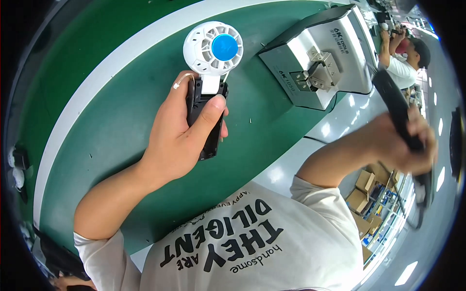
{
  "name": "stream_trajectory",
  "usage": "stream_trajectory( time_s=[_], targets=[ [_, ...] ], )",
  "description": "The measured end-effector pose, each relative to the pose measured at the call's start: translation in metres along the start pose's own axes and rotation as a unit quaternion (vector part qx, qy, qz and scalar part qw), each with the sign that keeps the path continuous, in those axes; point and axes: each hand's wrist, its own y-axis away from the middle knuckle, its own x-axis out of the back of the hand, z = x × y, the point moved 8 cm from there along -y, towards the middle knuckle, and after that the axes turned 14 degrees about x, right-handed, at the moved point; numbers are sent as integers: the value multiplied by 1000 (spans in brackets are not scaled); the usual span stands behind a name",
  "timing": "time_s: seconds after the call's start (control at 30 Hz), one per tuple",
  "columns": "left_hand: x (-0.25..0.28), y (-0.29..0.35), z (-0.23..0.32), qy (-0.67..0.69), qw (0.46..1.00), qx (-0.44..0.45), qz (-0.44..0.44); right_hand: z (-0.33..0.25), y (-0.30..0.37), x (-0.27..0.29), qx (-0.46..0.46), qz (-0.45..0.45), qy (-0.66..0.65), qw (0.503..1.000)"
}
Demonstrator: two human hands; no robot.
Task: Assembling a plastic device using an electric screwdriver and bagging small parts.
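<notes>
My left hand is wrapped round the black handle of a small handheld fan, thumb lying along its face. The fan's white round head, with a blue disc at its centre, points away from me. A thin white wire with a small connector hangs loose beside the neck. Raised at the right, off the table, my right hand grips a black electric screwdriver. That hand is blurred by motion, and the tool's tip points up and left.
A white and grey screw feeder with a metal mechanism stands at the table's far right. Small loose screws lie on the green tabletop. Cardboard boxes sit on shelving at the right. Another person works beyond the feeder.
</notes>
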Motion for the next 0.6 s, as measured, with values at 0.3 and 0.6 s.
stream_trajectory(
  time_s=[0.3,0.6],
  targets=[
    [-1,-3,-6,17,1000,4,-1,1,14,-37,-222,-75,-139,962],
    [-6,-2,-15,0,1000,8,-2,47,43,-64,-335,-180,-151,912]
  ],
)
